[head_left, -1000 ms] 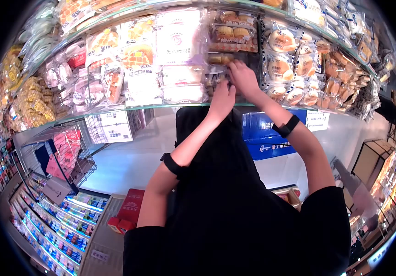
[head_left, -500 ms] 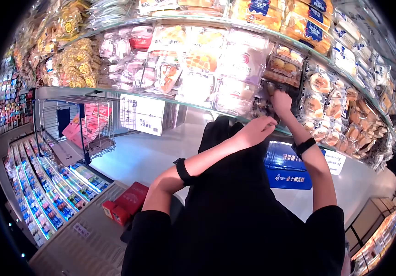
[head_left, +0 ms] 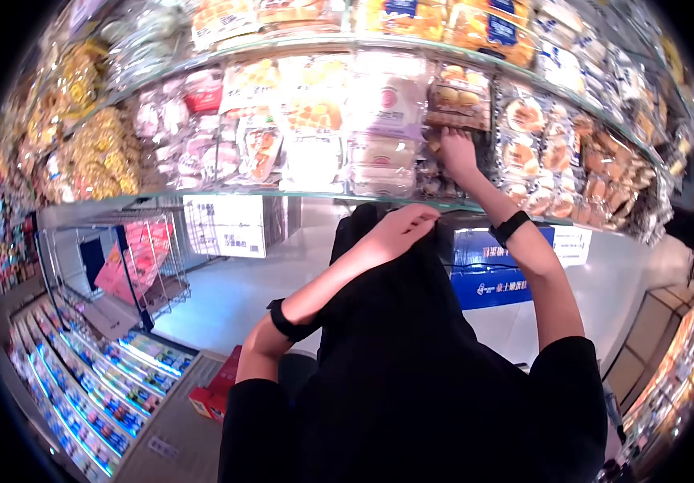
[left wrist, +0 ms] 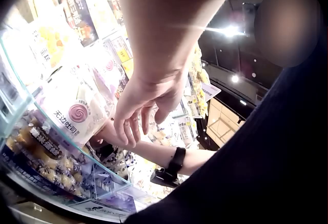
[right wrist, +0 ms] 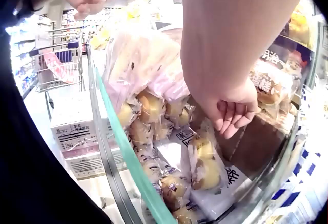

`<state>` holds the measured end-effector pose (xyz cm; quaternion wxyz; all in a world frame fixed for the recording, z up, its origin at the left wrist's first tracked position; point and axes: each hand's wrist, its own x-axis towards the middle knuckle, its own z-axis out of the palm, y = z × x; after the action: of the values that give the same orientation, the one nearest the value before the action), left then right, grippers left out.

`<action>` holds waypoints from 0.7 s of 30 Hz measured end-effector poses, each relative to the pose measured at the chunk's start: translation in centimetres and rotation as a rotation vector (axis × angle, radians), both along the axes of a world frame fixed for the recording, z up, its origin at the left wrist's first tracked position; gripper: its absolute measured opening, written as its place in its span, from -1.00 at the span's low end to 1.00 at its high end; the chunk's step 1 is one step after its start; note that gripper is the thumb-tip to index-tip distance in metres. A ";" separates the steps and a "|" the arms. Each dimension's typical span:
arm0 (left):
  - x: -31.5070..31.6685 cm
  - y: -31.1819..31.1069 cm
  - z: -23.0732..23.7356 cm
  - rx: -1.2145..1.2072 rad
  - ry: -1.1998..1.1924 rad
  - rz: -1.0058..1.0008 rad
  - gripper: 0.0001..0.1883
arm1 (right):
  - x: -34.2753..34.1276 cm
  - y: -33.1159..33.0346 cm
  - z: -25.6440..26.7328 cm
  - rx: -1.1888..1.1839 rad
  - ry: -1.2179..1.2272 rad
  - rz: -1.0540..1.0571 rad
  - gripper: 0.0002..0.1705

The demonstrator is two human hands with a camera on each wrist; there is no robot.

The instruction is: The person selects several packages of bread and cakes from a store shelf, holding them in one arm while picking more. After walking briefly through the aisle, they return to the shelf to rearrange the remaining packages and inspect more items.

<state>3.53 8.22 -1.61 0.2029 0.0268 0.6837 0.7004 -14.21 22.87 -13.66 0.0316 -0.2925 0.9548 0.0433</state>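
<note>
My left hand (head_left: 399,231) hovers in front of the shelf edge, holding nothing; its relaxed fingers hang down in the left wrist view (left wrist: 148,103). Inside the shelf, my right hand (head_left: 457,153) reaches into a gap beside white toast packs (head_left: 385,157) and below a brown bun pack (head_left: 459,92). Its fingers (right wrist: 236,119) are curled at the top of a clear packet of yellow cakes (right wrist: 206,165), which they appear to pinch; the thumb is hidden. Small wrapped cakes (right wrist: 152,106) lie beside that packet, over a white printed sheet.
The glass shelf edge (head_left: 314,194) runs below the hands. Wrapped round buns (head_left: 522,153) fill the shelf on the right. Underneath are a blue box (head_left: 488,282) and a white carton (head_left: 238,229). A wire cart (head_left: 149,262) stands at the left.
Compared with one second ago, my left hand has drawn back from the shelf gap to its front. My right hand stays in the gap. The head view has shifted.
</note>
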 end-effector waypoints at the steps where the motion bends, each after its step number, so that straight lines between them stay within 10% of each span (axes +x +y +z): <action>1: 0.4 -0.2 -0.2 -0.005 -0.038 -0.003 -0.73 | 0.0 0.3 -0.1 0.028 -0.073 -0.069 -0.56; 5: 1.4 -0.8 -0.3 -0.013 -0.091 0.005 -0.73 | -0.6 0.7 -3.6 0.134 -0.554 -0.204 -0.04; 13: 1.9 -1.4 0.5 -0.018 -0.050 0.006 -0.75 | 0.9 -0.4 0.4 0.099 0.037 -0.042 -0.51; 17: 2.2 -1.3 1.8 0.078 -0.099 -0.071 -0.63 | 5.7 1.6 14.5 -0.180 -0.376 -0.432 -0.63; 21: 2.2 -0.1 2.3 0.377 -0.232 0.067 -0.45 | 10.3 2.1 18.9 -0.928 -0.782 -0.398 -0.51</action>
<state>5.73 8.09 0.67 0.2485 -0.0392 0.5134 0.8205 -3.93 24.98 5.21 0.2550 -0.0870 0.8282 -0.4914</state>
